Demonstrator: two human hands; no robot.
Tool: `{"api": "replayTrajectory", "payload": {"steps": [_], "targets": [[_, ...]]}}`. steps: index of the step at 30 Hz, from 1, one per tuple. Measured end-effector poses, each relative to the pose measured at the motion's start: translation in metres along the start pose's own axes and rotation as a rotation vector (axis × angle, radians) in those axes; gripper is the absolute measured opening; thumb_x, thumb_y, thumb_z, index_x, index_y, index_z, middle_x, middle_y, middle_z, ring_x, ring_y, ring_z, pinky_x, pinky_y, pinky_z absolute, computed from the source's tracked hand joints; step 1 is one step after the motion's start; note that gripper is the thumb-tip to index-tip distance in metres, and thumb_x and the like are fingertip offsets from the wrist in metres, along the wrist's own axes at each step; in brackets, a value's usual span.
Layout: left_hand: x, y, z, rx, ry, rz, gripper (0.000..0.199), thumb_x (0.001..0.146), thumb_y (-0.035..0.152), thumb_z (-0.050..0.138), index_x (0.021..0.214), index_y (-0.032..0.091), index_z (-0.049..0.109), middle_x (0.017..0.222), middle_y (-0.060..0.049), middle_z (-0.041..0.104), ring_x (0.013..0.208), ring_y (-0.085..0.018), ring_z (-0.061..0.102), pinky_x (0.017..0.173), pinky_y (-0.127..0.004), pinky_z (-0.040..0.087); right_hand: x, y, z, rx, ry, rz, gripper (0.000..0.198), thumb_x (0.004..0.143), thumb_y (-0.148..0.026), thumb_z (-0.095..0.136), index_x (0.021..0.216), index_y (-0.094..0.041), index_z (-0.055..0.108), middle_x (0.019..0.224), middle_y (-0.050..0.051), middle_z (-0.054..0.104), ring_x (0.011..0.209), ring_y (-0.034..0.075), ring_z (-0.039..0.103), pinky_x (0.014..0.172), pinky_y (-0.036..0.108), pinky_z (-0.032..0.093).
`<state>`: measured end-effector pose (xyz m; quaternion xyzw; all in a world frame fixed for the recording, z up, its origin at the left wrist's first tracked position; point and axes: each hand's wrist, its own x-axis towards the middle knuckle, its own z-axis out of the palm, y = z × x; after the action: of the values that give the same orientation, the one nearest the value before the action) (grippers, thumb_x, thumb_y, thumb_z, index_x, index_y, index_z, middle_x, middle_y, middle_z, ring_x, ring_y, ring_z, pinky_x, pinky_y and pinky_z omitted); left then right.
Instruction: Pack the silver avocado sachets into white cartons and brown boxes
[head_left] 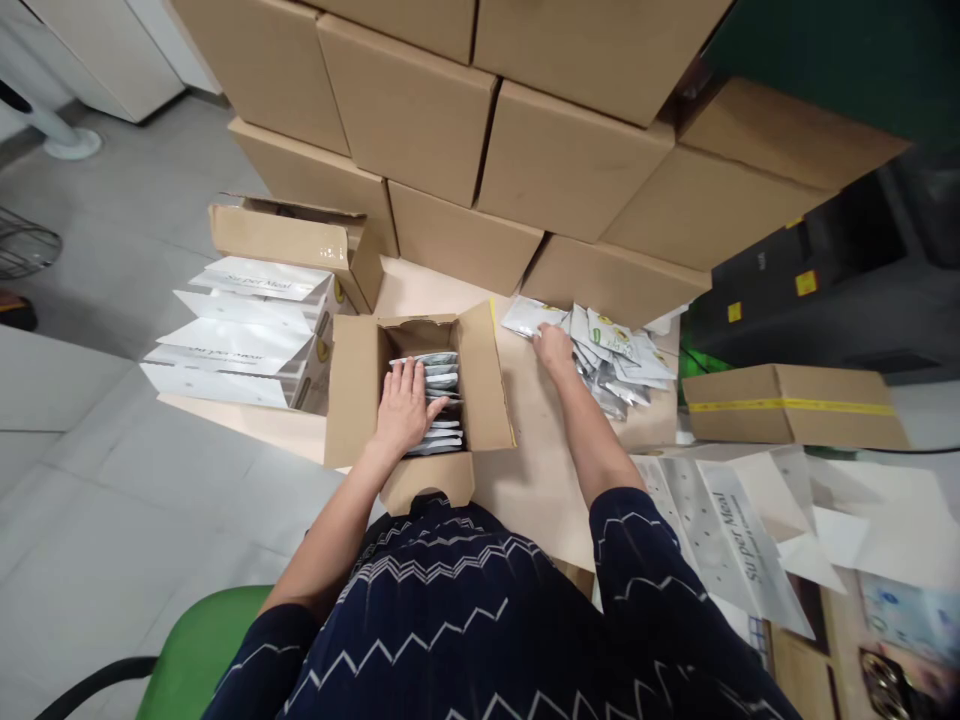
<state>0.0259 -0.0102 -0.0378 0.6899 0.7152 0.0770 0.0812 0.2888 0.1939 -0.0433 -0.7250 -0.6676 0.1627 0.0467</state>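
Note:
An open cardboard box (486, 385) stands at the table's front edge, close to my body, with its flaps folded out. Inside it, several flat pouches (442, 382) stand on edge in a row. My left hand (403, 405) lies over the left part of this row, fingers stretched out and thumb apart. To the right, my right hand (553, 348) has its fingers closed at the edge of a white printed pouch (529, 315); the fingertips are partly hidden. That pouch lies at the left end of a loose heap of white and silvery pouches (619, 350).
Stacked cardboard cartons (465, 235) wall off the table's back. White printed boxes (240, 340) and another open carton (277, 235) stand on the left. At the right are a yellow-taped carton (787, 405), folded white packaging (742, 530) and a dark machine (810, 290). A green chair (195, 650) is behind.

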Motion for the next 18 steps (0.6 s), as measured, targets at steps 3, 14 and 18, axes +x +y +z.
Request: {"api": "replayTrajectory", "payload": {"steps": [3,14,18], "targets": [[-0.001,0.000,0.000,0.011,0.003,0.004,0.077,0.099,0.055,0.035,0.152,0.000,0.034,0.160,-0.023,0.033,0.151,-0.039,0.023,0.122,-0.053,0.021,-0.001,0.017,0.010,-0.008,-0.018,-0.031,0.031,0.095,-0.024,0.053,0.100,0.002,0.070,0.104,0.032,0.070,0.099,0.020,0.069,0.089,0.031,0.046],[-0.002,-0.001,0.000,0.023,-0.002,0.005,0.076,0.098,0.054,0.037,0.152,0.000,0.034,0.159,-0.023,0.033,0.151,-0.038,0.024,0.122,-0.053,0.021,0.005,0.019,0.016,-0.257,0.123,-0.044,0.041,0.099,-0.019,0.033,0.118,-0.007,0.068,0.128,0.026,0.058,0.120,0.031,0.053,0.093,0.040,0.043],[-0.002,-0.001,0.000,0.022,-0.002,0.015,0.076,0.098,0.054,0.036,0.151,0.000,0.035,0.159,-0.024,0.034,0.151,-0.039,0.025,0.122,-0.054,0.022,0.002,0.026,0.025,-0.282,0.120,-0.050,0.048,0.103,-0.023,0.022,0.126,-0.011,0.062,0.128,0.020,0.058,0.116,0.027,0.052,0.095,0.034,0.039]]}}
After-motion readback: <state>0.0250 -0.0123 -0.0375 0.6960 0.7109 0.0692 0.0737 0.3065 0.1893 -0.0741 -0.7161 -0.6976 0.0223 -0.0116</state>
